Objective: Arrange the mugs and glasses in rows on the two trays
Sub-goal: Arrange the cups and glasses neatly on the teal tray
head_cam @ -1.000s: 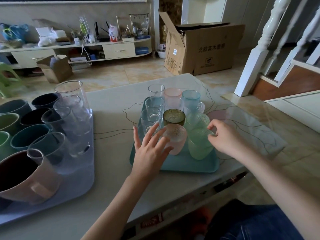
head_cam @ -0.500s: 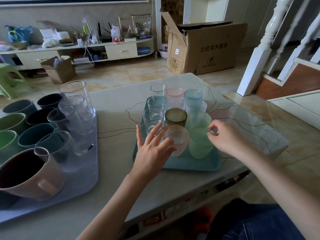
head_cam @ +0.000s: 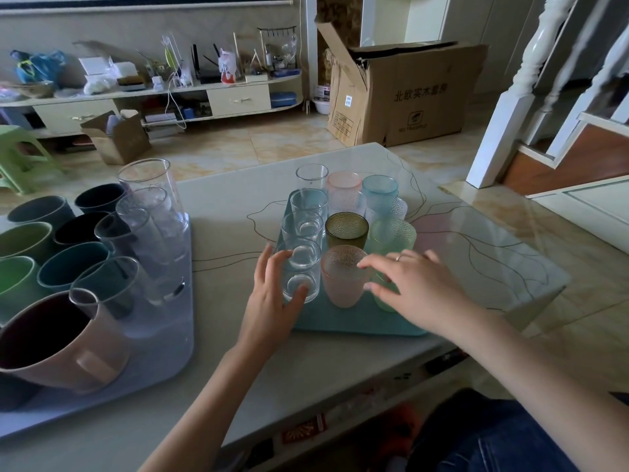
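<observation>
A teal tray (head_cam: 357, 327) at the table's middle holds several glasses in rows: clear ones on the left, an olive glass (head_cam: 346, 229), pink and green textured ones. My left hand (head_cam: 272, 298) is wrapped around the front clear glass (head_cam: 303, 267), thumb on its near side. My right hand (head_cam: 420, 289) reaches across the front green glass (head_cam: 384, 299), with the index finger on the rim of the front pink glass (head_cam: 342, 284) and the thumb against its side. A pale lavender tray (head_cam: 163, 352) on the left carries several mugs (head_cam: 71, 267) and tall clear glasses (head_cam: 149, 212).
The table's front edge runs just below the teal tray, and my knees are beneath it. A big cardboard box (head_cam: 398, 93) stands on the floor beyond the table. A white stair post (head_cam: 507, 107) rises at the right, and a cluttered low shelf lines the back wall.
My left hand slid off the pink glass and closed around the front clear glass. My right hand moved left from the green glass onto the pink glass's rim.
</observation>
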{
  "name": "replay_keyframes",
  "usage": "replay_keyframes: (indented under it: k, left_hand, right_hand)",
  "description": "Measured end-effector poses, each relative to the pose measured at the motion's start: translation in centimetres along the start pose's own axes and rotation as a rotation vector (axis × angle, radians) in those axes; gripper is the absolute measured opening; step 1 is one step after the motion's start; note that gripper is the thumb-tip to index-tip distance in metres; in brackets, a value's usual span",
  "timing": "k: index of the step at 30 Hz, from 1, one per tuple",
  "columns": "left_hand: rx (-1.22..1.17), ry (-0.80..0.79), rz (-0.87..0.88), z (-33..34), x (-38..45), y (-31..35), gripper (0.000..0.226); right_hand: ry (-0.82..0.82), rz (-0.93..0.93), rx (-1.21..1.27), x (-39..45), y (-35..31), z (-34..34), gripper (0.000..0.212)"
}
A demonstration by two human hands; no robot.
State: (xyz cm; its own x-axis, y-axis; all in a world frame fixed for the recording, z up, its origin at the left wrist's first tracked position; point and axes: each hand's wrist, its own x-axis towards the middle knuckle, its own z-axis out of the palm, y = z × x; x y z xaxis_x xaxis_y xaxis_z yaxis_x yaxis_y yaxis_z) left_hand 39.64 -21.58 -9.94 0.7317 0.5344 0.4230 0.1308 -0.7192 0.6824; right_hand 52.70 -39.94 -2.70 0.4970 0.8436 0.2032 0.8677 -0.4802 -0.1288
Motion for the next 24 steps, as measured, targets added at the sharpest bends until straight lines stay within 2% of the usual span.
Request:
replay_keyframes:
  k: [4,8,10,15,20,24]
  left_hand:
    - [-0.210,-0.014,-0.078,-0.01,0.25,-0.46,0.057]
    - [-0.319,-0.022,-0.133,-0.12,0.20,-0.28,0.076]
    - [-0.330,-0.021,-0.141,-0.08,0.09,-0.38,0.083]
    - [-0.284,-0.007,-0.151,0.16,-0.08,-0.60,0.083]
    - [-0.289,-0.013,-0.159,0.06,-0.07,-0.48,0.082]
    - [-0.296,-0.016,-0.159,0.04,-0.13,-0.55,0.083]
  right_hand:
    - [-0.005,0.004,-0.012,-0.04,-0.15,1.01,0.026]
    - [0.021,0.006,0.007,0.09,-0.15,1.20,0.022]
    - [0.030,-0.001,0.019,0.20,-0.11,1.28,0.019]
    - [0.050,-0.017,0.034,0.08,-0.06,1.08,0.018]
    - [0.049,-0.025,0.025,-0.12,-0.70,0.61,0.031]
    - [0.032,-0.024,0.007,-0.11,-0.80,0.32,0.034]
